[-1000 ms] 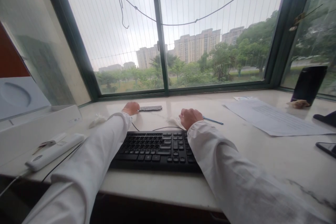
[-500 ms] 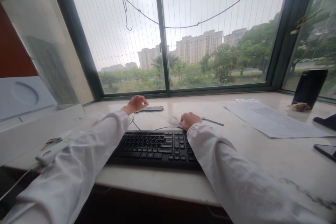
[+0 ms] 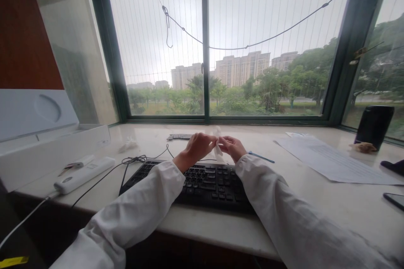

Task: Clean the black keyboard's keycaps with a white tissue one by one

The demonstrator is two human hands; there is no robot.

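Just above the far edge of the black keyboard (image 3: 208,183), my two hands meet. My left hand (image 3: 198,150) has its fingers pinched together against a thin white tissue (image 3: 218,149). From the other side my right hand (image 3: 232,148) grips the same tissue, which sticks up and hangs down between the fingertips. Whether a small piece sits inside the tissue is hidden. Behind my left hand lies a row of loose grey keycaps (image 3: 179,137). Right of my right hand is a thin blue stick-like tool (image 3: 261,157).
At left are a white power strip (image 3: 85,175), a crumpled tissue (image 3: 128,144), a black cable (image 3: 134,159) and an open white box (image 3: 63,155). Printed paper (image 3: 328,157), an upright black object (image 3: 374,128) and a phone (image 3: 394,200) are at right. The window (image 3: 268,88) stands behind.
My left hand has come from the keycap row over to my right hand. The tissue has risen from the tabletop and is now between both hands. The view has tilted up and shifted left.
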